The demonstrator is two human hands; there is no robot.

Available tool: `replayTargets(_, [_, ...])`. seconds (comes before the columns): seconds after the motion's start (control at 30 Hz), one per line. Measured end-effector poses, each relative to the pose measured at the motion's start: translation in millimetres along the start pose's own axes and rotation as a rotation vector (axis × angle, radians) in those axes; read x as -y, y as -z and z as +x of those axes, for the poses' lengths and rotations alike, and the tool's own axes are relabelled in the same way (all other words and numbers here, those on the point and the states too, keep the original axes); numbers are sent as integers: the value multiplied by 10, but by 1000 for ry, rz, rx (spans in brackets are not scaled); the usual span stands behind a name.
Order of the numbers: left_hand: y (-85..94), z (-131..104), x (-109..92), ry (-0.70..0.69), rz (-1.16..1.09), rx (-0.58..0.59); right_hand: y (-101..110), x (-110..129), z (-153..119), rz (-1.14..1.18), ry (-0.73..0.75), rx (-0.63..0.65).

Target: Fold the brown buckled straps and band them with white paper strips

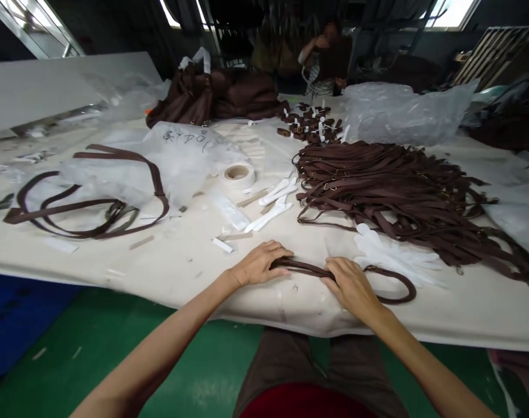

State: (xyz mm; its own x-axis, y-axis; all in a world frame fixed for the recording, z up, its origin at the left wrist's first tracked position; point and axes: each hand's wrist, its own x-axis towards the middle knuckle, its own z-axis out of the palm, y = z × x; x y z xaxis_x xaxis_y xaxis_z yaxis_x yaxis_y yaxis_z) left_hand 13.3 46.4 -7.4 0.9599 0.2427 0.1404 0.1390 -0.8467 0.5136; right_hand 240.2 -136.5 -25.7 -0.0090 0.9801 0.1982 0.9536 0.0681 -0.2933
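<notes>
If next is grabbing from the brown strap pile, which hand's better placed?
Right, I'd say. The right hand is nearer the pile, which lies mostly beyond it and to its right; the left hand is farther off. Both hold a strap; the right would likely need to release first.

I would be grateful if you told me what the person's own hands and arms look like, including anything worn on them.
The left hand and right hand wear no gloves, and no ring can be made out. Neither wrist shows a watch or bracelet. The left forearm and right forearm are bare, with no sleeve in view.
</notes>
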Motion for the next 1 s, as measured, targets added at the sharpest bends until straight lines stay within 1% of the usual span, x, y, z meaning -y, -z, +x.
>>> replayTargets(0.1, [136,-8,37,33,-131,32,-17,-13,-25,2,-11,-14])
replayTargets(0.17, [168,1,65,48,-174,43,-19,-11,-36,-13,-5,-26])
replayTargets(0.33, [140,7,130,67,-253,53,-20,-38,-75,-16,-11,-46])
replayTargets(0.53, [102,-8,181,201,-348,41,-38,-52,-133,10,-15,-40])
replayTargets(0.6, [99,-4,185,220,-335,33,-42,-46,-139,10,-9,-49])
replayTargets(0.7, [124,0,160,167,-287,49,-40,-37,-136,18,-16,-50])
replayTargets(0.83, [164,-4,114,104,-298,82,-27,-32,-122,-1,-10,-42])
replayTargets(0.93, [163,19,119,61,-256,82,-20,-33,-116,-4,-10,-25])
replayTargets(1.0, [168,61,140,58,-244,94,-22,-35,-115,8,-10,-18])
